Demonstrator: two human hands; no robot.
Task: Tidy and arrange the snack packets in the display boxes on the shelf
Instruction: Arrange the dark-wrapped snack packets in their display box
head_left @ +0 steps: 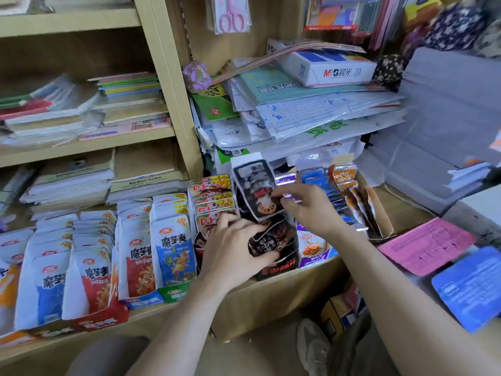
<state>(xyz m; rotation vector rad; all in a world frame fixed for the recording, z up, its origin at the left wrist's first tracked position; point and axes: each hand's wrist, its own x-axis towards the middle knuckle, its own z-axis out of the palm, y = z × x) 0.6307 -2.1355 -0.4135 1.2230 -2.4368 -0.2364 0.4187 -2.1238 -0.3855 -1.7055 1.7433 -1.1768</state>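
**Two hands squaring up the dark packets mid-shelf**

We face a shop's wooden shelf, with stacked paper and notebooks behind and above the snack row. At the shelf's left end, white packets stand upright in a red display box, faces forward so the labels read. Next come the red-label packets, filed one behind another.

Toward the middle, our left hand grips the dark packets in the black display box. Fingers curl over their tops and the thumb sits at the front, which we judge is meant to press the loose stack together. One tall dark packet stands tilted behind it, out of line with the rest.

Just beside it, our right hand seems to pinch a purple packet with curled fingers, though blur makes this uncertain. We take it as sorting a stray back to its own row. Right of that, blue packets and orange packets lean in a cardboard box. A pink sheet lies near the right edge.
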